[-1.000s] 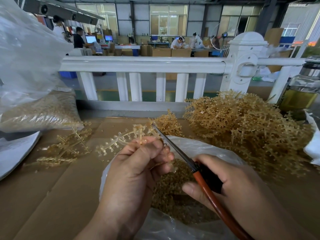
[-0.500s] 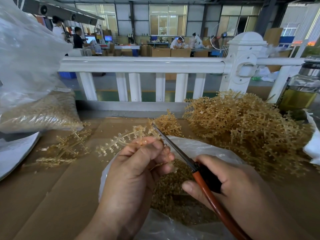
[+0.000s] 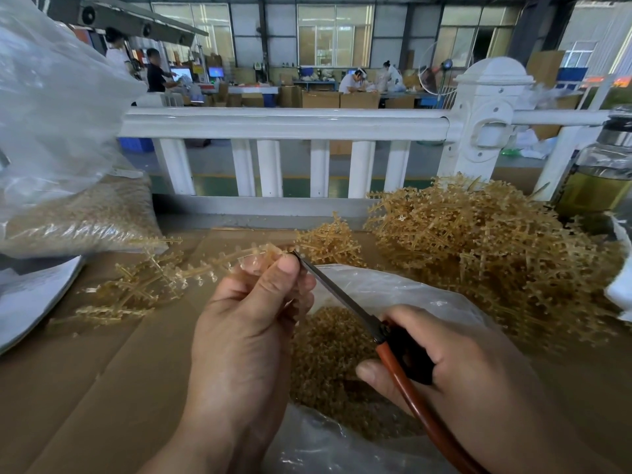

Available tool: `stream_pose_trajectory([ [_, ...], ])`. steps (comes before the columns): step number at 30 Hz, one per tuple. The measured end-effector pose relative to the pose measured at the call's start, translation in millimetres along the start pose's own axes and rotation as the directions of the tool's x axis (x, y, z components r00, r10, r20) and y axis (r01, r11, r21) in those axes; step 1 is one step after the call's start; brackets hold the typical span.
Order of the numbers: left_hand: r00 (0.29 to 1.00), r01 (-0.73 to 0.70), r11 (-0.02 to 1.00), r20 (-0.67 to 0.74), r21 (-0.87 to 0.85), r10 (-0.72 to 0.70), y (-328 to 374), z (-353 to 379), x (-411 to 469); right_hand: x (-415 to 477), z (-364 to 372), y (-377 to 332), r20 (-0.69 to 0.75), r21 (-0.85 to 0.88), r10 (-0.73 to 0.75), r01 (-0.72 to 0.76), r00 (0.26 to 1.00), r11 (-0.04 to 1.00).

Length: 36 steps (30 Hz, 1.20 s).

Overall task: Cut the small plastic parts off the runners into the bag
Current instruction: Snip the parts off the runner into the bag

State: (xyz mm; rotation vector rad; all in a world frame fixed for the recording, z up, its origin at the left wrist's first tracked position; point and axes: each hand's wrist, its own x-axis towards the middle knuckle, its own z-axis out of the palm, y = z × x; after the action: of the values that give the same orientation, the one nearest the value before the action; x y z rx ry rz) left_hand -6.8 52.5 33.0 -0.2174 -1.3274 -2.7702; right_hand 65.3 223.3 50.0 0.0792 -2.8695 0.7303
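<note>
A pale amber runner (image 3: 212, 265) is pinched between the thumb and curled fingers (image 3: 284, 268) of the left hand (image 3: 246, 323). Its long axis runs out leftward and slightly downward from the grip, well above the cardboard-covered worktop (image 3: 102, 371). The small parts (image 3: 205, 276) are seen as beads along its branches. The scissors (image 3: 342, 295) are gripped by the right hand (image 3: 455, 367), the fingers being wrapped round the black and orange-red handles. The blades are shown as one thin line, so they are judged to be closed or nearly so. They are aimed up and to the left, and the tip is met just beside the left thumb, at the held end of the runner. The open clear bag (image 3: 393, 285), already holding cut pieces, lies directly beneath that meeting point. It is therefore judged that the right hand is the nearer to the cut, and that a severed part would drop straight into the bag. A heap of uncut runners (image 3: 485, 261) is kept to the right.
</note>
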Motion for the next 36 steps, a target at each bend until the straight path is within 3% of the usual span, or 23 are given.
stream_pose_trajectory([
  [10,0.998,0.050,0.989,-0.034,-0.140,-0.056,-2,2,-2,-1,15,-4,-0.032,0.090,0.001,0.002,0.999,0.996],
  [36,0.996,0.064,0.987,-0.045,-0.148,-0.071,-1,3,-1,1,15,-3,-0.010,0.091,0.011,-0.010,1.000,0.996],
])
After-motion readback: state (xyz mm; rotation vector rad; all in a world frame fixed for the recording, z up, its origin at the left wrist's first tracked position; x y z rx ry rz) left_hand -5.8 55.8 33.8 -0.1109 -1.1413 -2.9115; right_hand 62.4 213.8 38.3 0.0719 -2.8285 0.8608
